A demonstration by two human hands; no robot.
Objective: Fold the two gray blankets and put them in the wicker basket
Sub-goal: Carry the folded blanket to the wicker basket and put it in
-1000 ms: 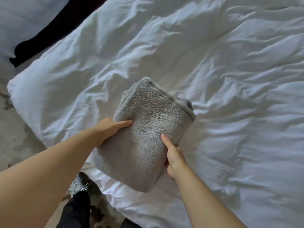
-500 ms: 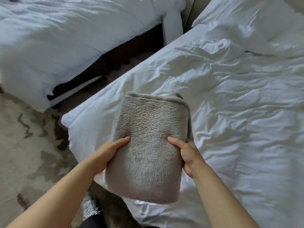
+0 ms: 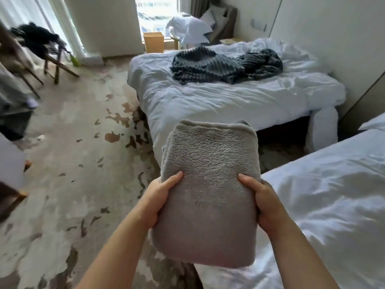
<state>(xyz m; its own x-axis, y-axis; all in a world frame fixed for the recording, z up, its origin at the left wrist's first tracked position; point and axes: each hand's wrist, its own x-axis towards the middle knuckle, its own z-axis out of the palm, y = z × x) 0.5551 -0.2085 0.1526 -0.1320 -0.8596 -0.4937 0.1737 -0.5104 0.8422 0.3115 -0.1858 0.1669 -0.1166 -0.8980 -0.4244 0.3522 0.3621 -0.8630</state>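
A folded light gray fleece blanket (image 3: pixel 208 184) is held up in front of me, off the bed. My left hand (image 3: pixel 158 197) grips its left edge with the thumb on top. My right hand (image 3: pixel 262 201) grips its right edge the same way. A second, dark gray ribbed blanket (image 3: pixel 220 65) lies crumpled and unfolded on the far bed. A tan basket (image 3: pixel 153 42) stands on the floor by the window, beyond that bed.
The near bed (image 3: pixel 325 197) with white sheets is at my right. The far bed (image 3: pixel 218 101) stands ahead. Patterned carpet (image 3: pixel 68 163) covers the floor at left. Wooden chairs with dark clothing (image 3: pixel 39 42) stand far left. White pillows (image 3: pixel 187 28) are piled by the window.
I lifted the folded blanket off the near bed and the view swung left and up, so the far bed, the dark blanket and the basket came into sight.
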